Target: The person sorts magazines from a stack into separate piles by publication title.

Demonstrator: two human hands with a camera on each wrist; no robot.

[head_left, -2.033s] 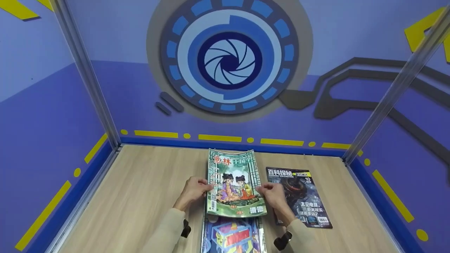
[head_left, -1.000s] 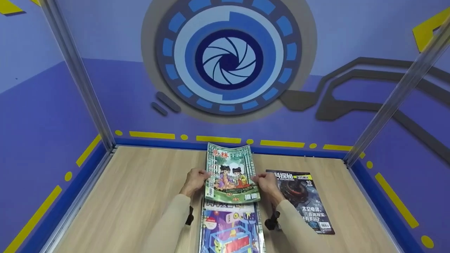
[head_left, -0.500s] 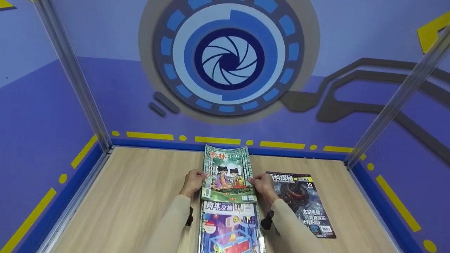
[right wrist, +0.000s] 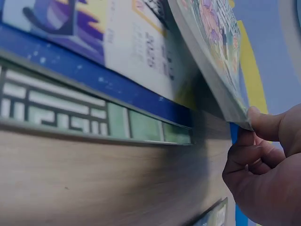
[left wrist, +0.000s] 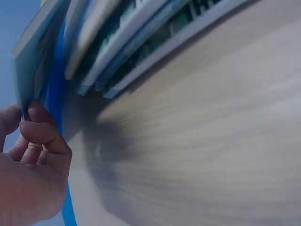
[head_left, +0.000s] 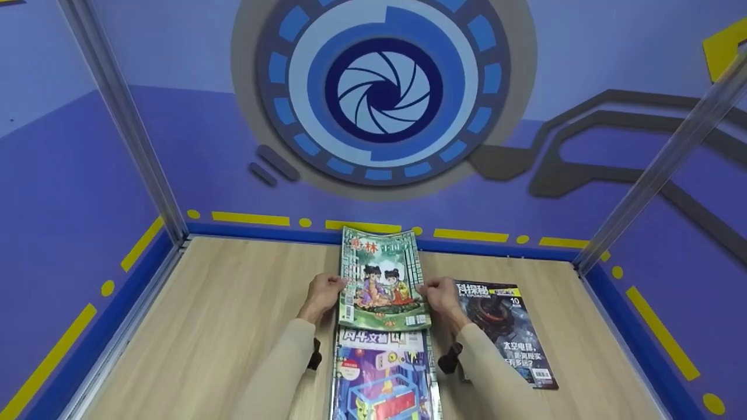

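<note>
A person's left hand [head_left: 324,294] pinches the nine o'clock edge of one green magazine [head_left: 382,280], the right hand [head_left: 443,297] its three o'clock edge, each grip clamped between thumb and fingers. The magazine is raised above the bench [head_left: 245,303], cover up, title toward twelve, long axis running almost twelve to six, top edge sagging. Three covers show from above: the green one; a purple magazine [head_left: 382,373] at six o'clock, also titled toward twelve; and a dark magazine [head_left: 505,326] flat at four o'clock, its title end pointing between eleven and twelve. A patterned magazine [right wrist: 141,125] shows beneath the purple one, making at least two stacked there; the full count cannot be told.
</note>
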